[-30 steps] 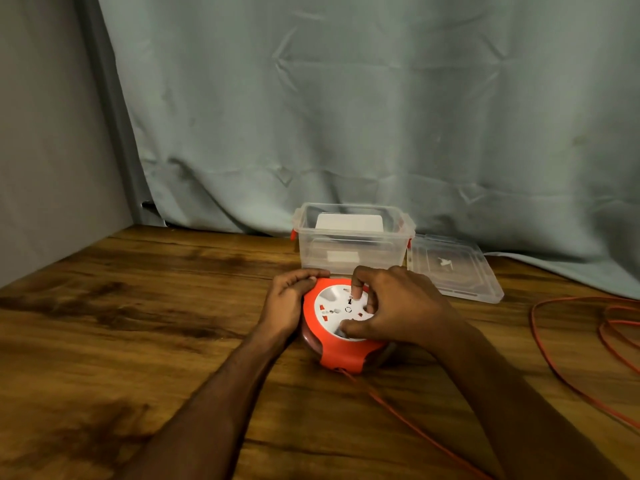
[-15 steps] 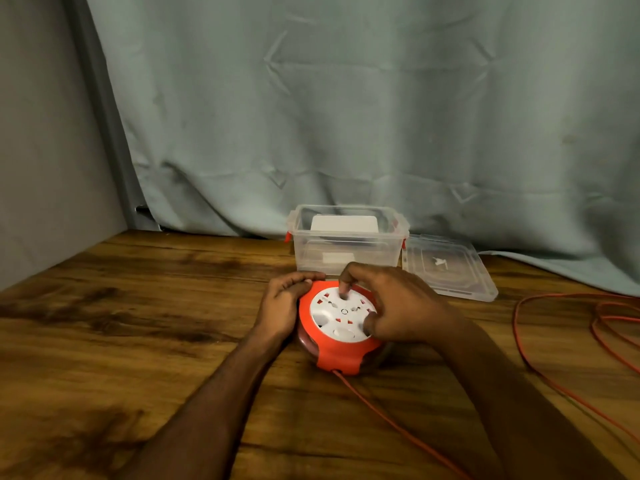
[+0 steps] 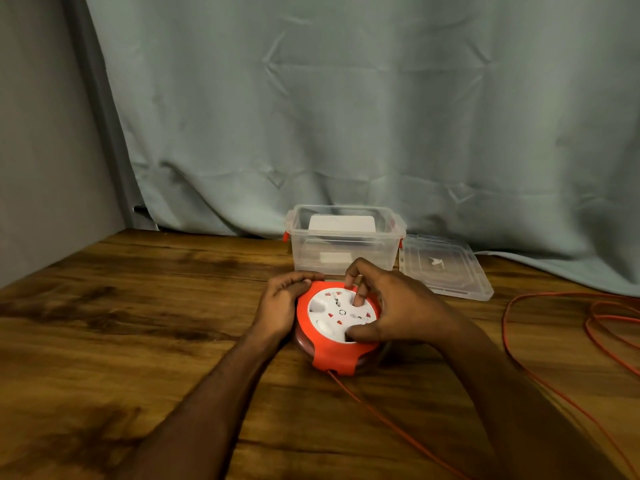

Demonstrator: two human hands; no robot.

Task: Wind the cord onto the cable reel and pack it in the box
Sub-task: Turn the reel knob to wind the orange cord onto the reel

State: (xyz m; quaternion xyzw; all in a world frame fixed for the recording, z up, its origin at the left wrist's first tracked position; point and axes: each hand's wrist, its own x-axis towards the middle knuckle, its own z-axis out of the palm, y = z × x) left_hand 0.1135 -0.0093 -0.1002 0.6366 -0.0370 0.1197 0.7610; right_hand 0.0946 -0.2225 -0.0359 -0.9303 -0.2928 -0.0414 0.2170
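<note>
Wooden table [image 3: 138, 323], both hands' grip on cable reel [image 3: 337, 323], box [image 3: 343, 244] just behind.

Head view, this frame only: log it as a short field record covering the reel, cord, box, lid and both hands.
reel: round orange cable reel with white socket face, flat on the wooden table
cord: thin orange cord, leaves the reel's near side; loose loops at right
box: clear plastic box with orange latches, open, behind the reel
lid: clear lid, flat, right of the box
left hand: grips the reel's left rim
right hand: fingers on the white face
</note>
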